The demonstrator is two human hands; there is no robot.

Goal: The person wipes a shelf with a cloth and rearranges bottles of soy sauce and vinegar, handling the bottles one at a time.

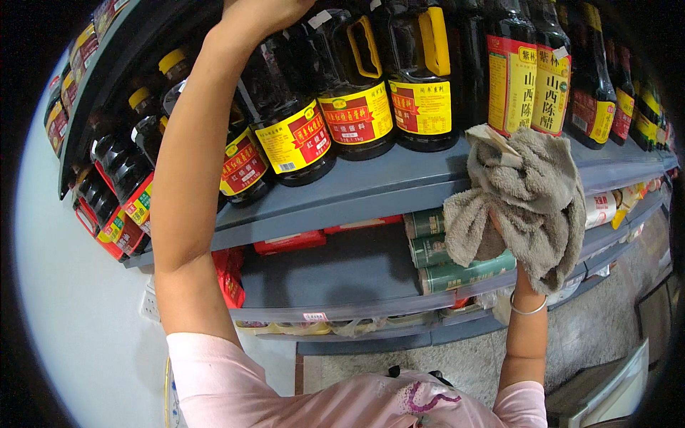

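My left hand [265, 15] reaches up over the row of dark sauce jugs to the top edge of the view. Its fingers are cut off there, so what they touch cannot be seen. Below that forearm stand several plastic sauce jugs [356, 117] with red and yellow labels, some with yellow handles. A grey-brown terry cloth [540, 176] is bunched in my right hand [527, 279], which the folds mostly cover. The cloth hangs in front of the shelf edge [342, 211], just below two vinegar bottles [551, 91] with yellow and red labels.
Larger dark bottles [123, 166] lean in view at the left end of the shelf. On the lower shelf lie green cylindrical packs [460, 275] and red packages [289, 243]. More bottles [594, 107] continue to the right. A pale wall [80, 321] borders the left side.
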